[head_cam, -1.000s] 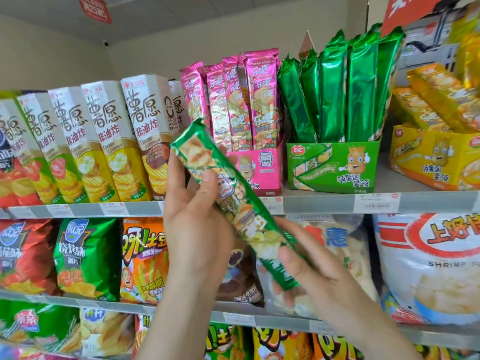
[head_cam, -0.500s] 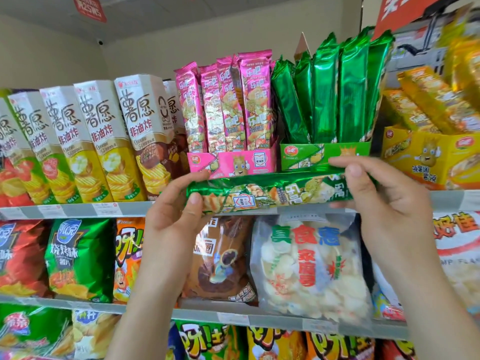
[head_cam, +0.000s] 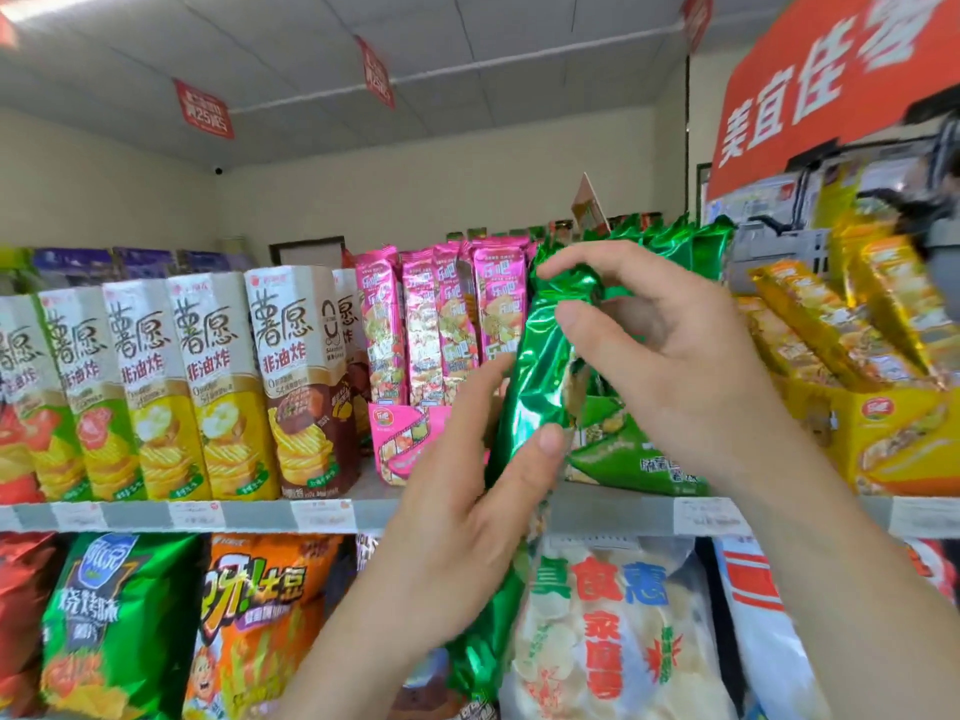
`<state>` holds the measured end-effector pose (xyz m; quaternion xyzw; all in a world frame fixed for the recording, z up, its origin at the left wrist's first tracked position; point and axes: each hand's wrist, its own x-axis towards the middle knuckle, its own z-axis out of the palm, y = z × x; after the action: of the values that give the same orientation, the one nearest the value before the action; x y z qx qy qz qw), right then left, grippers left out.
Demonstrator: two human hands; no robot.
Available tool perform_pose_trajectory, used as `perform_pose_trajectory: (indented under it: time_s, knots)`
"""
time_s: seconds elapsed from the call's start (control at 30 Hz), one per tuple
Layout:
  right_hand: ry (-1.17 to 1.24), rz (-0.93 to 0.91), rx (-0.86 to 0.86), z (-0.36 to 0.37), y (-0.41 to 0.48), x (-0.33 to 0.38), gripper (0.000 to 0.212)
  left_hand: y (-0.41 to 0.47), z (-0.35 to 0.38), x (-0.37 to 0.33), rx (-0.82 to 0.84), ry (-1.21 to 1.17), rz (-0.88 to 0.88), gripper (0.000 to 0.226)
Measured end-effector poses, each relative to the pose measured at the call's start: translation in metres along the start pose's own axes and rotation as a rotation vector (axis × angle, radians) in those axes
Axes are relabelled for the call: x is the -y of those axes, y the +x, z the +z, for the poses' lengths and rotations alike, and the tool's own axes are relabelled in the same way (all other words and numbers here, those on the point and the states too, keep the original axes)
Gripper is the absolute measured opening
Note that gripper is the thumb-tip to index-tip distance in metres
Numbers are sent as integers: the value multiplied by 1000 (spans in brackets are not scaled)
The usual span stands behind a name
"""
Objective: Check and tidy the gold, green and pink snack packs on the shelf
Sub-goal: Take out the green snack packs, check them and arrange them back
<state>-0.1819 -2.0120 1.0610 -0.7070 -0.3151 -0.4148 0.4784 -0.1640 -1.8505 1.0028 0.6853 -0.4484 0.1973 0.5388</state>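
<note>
A long green snack pack (head_cam: 535, 387) stands nearly upright in front of the shelf, its plain foil back toward me. My left hand (head_cam: 467, 517) grips its lower half, thumb across the front. My right hand (head_cam: 660, 366) pinches its crumpled top end between thumb and forefinger. Behind it are the green display box (head_cam: 639, 459) with more green packs (head_cam: 691, 241), the pink packs (head_cam: 441, 324) in their pink box (head_cam: 400, 439) to the left, and the gold packs (head_cam: 841, 324) in a yellow box (head_cam: 893, 439) to the right.
Tall chip cartons (head_cam: 208, 387) line the shelf's left part. The shelf edge (head_cam: 613, 511) carries price labels. Large crisp bags (head_cam: 608, 631) fill the shelf below. A red sign (head_cam: 831, 70) hangs at upper right.
The green pack went from slanting, to level across the shelf edge, to upright with its back facing me. My right hand moved from its end up to its top; the view tilted upward.
</note>
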Motion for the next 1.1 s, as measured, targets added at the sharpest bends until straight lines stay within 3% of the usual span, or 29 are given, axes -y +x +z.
perform_pose_trajectory:
  time_s: [0.13,0.23,0.37,0.47,0.57,0.63,0.9,1.0,1.1]
  knots:
    - [83,31,133,-8,24,4,21,22,8,-14,-135,-165,24,34]
    - [-29,49,196,-11,34,2,30,31,7,-16,-184,-185,-8,29]
    - [-387,-33,55,-15,40,-6,32,34,5,-7,-191,-182,-114,39]
    - [-842,-189,-44,-25,56,-7,29,36,4,-5,-235,-145,-155,44]
    - [-1283,-209,87,-28,83,-13,27,41,1,-5,-287,-171,-124,21]
    - [-1413,-179,238,-22,99,-19,25,44,-1,-5,-314,-162,-120,18]
    - [-1365,-29,631,-14,125,-38,31,56,-15,-5,-293,-179,-14,55]
    - [-1316,-47,608,-12,126,-41,23,66,-18,-9,-245,-184,49,72]
    - [-1363,-64,520,-17,127,-42,22,81,-19,-18,-241,-82,118,66]
